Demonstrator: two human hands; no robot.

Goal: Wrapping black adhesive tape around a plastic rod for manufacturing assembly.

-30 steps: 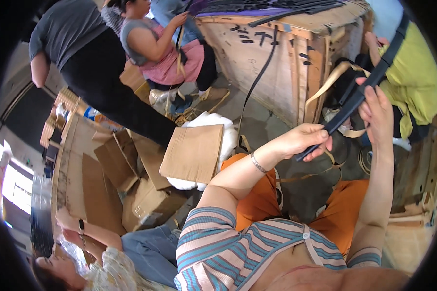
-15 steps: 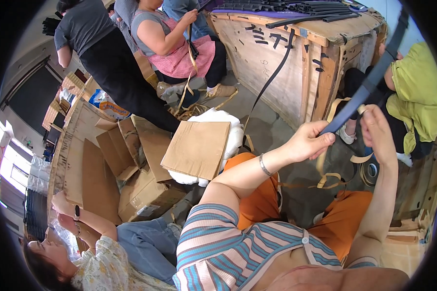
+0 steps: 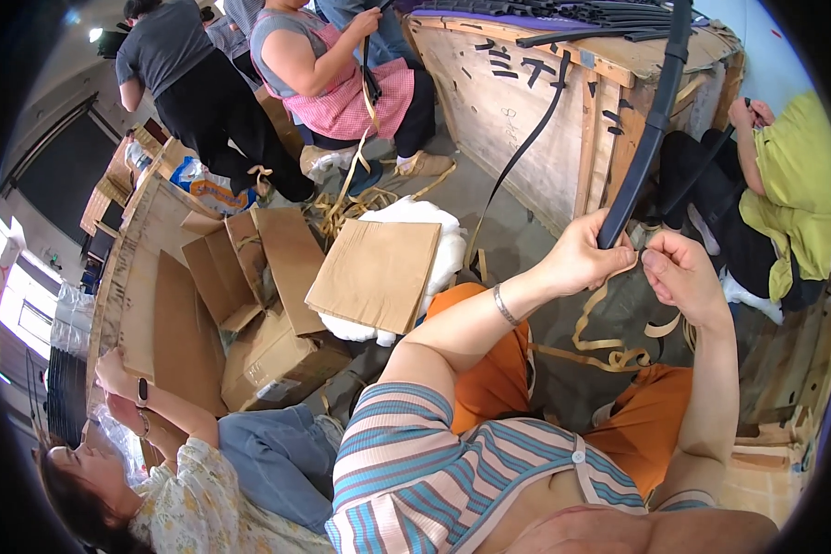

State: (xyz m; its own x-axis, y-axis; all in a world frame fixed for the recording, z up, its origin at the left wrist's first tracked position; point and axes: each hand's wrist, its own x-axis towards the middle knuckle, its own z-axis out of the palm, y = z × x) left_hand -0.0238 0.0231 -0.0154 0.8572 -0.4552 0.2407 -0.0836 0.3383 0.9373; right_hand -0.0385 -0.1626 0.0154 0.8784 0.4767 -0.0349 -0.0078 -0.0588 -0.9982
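Note:
My left hand (image 3: 589, 254) is closed round the lower end of a long flat black strip (image 3: 651, 129), which rises up and out of view at the top. Close beside it, my right hand (image 3: 685, 275) is pinched shut, its fingertips by the left thumb. A bit of thin tan strip (image 3: 634, 262) shows between the hands, at the right fingertips. More tan strip (image 3: 586, 331) hangs in curls below the hands, above my orange-trousered knees. The exact grip on the tan strip is partly hidden by the fingers.
Ahead, a wooden crate (image 3: 517, 120) carries a pile of black strips (image 3: 563, 20); one black strip (image 3: 526, 143) hangs down its side. A cardboard sheet (image 3: 377, 272) rests on a white bundle (image 3: 445, 249). Cardboard boxes (image 3: 272, 365) lie left. Several people sit or stand around.
My right hand has come down and left, close to my left hand. The black strip has swung more upright. On the right, the person in yellow-green now shows hands with a dark strip.

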